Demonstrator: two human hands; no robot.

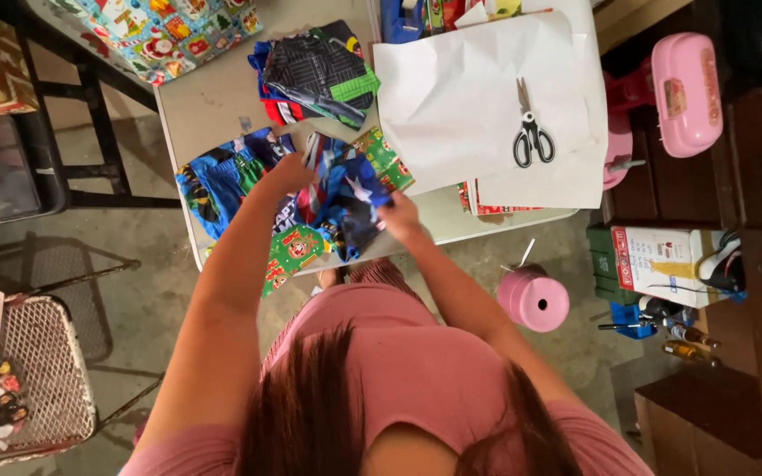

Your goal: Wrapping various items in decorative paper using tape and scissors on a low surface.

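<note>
My left hand (287, 172) and my right hand (399, 216) both grip a blue printed piece of clothing (346, 198) with white stars, holding it just above the near edge of the grey table (213, 101). Under it lies a sheet of green and red patterned wrapping paper (297, 247). To the left, a second blue printed garment (222, 181) lies flat on the table. A folded stack of dark, red and green clothes (319, 75) sits farther back.
A large white paper sheet (469, 97) with black-handled scissors (531, 132) on it covers the table's right side. A wrapped gift (165, 31) lies at the far left. A pink roll (535, 300) stands on the floor; a mesh basket (37, 370) at left.
</note>
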